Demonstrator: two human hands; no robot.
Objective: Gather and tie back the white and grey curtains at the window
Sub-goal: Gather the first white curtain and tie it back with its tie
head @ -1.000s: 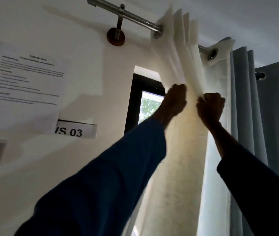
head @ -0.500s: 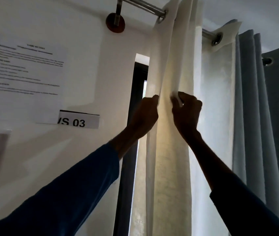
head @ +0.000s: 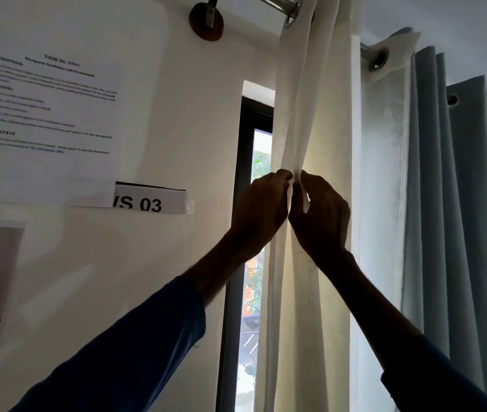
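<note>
Everything turns on the vertical run of the white curtain. Its long axis drops straight from the curtain rod and passes between your two hands, so any gathering has to travel along that line, up or down, not across it. Your left hand sits on the window side of the bundle and your right hand on the room side, the two meeting almost knuckle to knuckle. Your fingers on both hands are curled and clamped on a narrow pleat of the white fabric, which is drawn tight above the pinch and hangs looser below your wrists. The cloth is therefore already in your grip, not ahead of it. The wider white panel lies just behind and to the right of your right hand. The grey curtain hangs well apart to the right, its folds also upright, with a further strip of white fabric between it and your fingers. Your right hand is the nearer one to it, so that arm looks the natural choice for drawing the grey in. No tie-back cord or hook shows here, so I cannot tell where the bundle will be fastened.
</note>
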